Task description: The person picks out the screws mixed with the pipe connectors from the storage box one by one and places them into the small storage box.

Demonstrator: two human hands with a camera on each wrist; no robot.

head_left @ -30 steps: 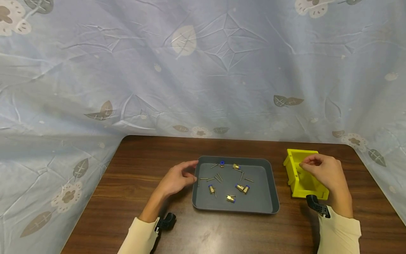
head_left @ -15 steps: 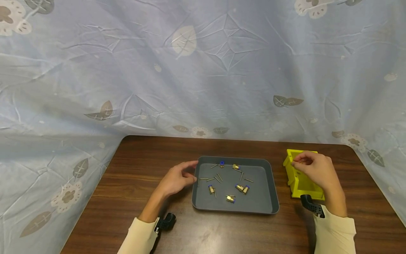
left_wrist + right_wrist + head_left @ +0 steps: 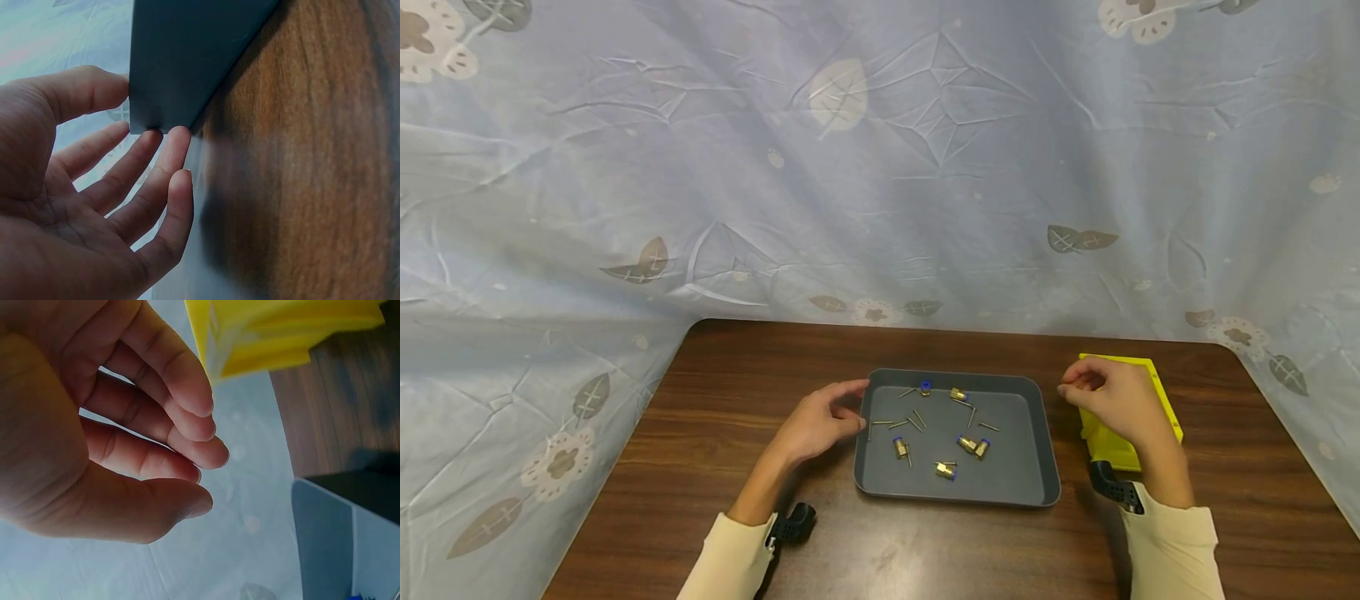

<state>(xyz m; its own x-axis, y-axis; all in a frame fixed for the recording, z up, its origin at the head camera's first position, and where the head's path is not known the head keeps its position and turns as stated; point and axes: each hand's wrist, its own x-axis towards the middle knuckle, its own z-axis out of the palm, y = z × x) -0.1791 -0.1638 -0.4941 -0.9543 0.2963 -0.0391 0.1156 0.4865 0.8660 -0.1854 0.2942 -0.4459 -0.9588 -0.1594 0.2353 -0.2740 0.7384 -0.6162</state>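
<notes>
At the left wall of the grey tray (image 3: pixel 1018 458), my left hand (image 3: pixel 816 423) touches the rim with its fingertips. Its thumb and fingers are spread at the tray's corner (image 3: pixel 181 69) in the left wrist view. Loose inside the tray lie several thin screws (image 3: pixel 917 419) and several brass fittings (image 3: pixel 967 443) with blue collars. My right hand (image 3: pixel 1116 398) hovers over the left side of the yellow bin (image 3: pixel 1112 450), hiding part of it. In the right wrist view its fingers (image 3: pixel 187 394) are loosely curved, thumb apart, with nothing between them.
Both containers stand on a brown wood-grain table (image 3: pixel 760 367), the bin to the right of the tray with a strip of table between them. A patterned light-blue cloth (image 3: pixel 880 167) hangs behind the table. Black wrist cameras (image 3: pixel 793 523) are strapped to both wrists.
My right hand has moved left, from over the inside of the yellow bin to its left edge, towards the tray. The left hand and the tray's contents look unmoved.
</notes>
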